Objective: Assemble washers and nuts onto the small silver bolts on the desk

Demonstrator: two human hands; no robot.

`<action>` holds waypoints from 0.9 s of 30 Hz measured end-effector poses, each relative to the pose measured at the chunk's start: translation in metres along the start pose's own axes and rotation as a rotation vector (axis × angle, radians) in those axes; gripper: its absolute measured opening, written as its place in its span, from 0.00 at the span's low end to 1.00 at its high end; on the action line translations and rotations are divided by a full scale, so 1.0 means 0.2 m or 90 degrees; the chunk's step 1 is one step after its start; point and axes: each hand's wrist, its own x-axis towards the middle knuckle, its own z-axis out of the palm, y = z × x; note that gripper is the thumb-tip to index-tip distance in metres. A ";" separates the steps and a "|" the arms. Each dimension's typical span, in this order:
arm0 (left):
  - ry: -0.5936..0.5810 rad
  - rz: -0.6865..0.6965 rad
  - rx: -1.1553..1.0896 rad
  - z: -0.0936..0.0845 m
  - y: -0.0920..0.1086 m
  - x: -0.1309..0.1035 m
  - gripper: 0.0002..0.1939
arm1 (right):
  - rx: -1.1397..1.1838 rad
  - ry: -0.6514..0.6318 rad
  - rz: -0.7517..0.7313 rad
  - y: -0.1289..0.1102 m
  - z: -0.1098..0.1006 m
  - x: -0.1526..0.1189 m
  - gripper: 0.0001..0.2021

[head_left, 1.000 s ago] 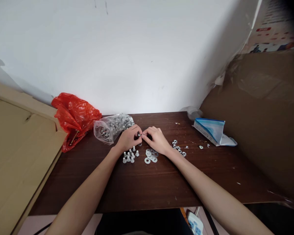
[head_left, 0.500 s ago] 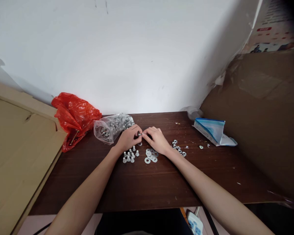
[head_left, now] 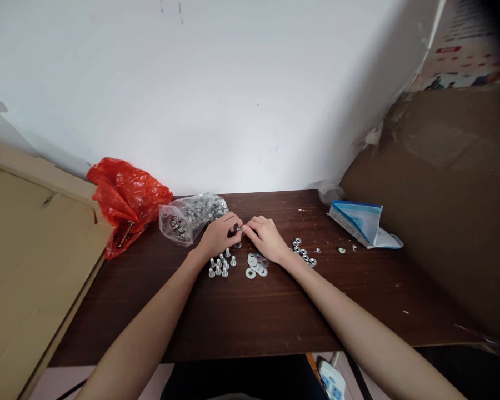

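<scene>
Between thumb and fingers, my left hand (head_left: 220, 233) pinches a small silver bolt (head_left: 239, 229), pointing toward the right. My right hand (head_left: 266, 236) is closed at the bolt's free end; its fingertips hide whatever small piece they hold there. Just under the left fingertips lies a single washer (head_left: 238, 245). Several bolts (head_left: 219, 269) stand on their heads in front of my left hand. A loose pile of flat washers (head_left: 256, 263) lies between my forearms. Several hex nuts (head_left: 303, 253) are to the right of my right wrist, partly covered by it.
A clear plastic bag of metal hardware (head_left: 195, 214) and a red plastic bag (head_left: 129, 194) sit at the back left of the dark wooden table (head_left: 250, 322). A blue-and-white packet (head_left: 356, 222) stands right. Cardboard (head_left: 33, 261) flanks the left side, and a large carton (head_left: 441, 194) the right.
My right thumb and fingers have shifted slightly and closed further over the bolt's end, covering more of it. The left hand and the piles have stayed in place.
</scene>
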 end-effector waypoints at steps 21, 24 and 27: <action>0.005 0.013 0.010 0.01 -0.01 -0.01 0.05 | -0.041 0.022 -0.033 0.01 0.01 0.00 0.17; 0.004 0.014 0.006 0.01 -0.01 -0.01 0.05 | -0.052 0.019 -0.034 0.01 0.01 0.00 0.18; -0.001 0.014 0.002 0.01 -0.01 -0.01 0.05 | -0.050 0.017 -0.029 0.02 0.01 0.00 0.19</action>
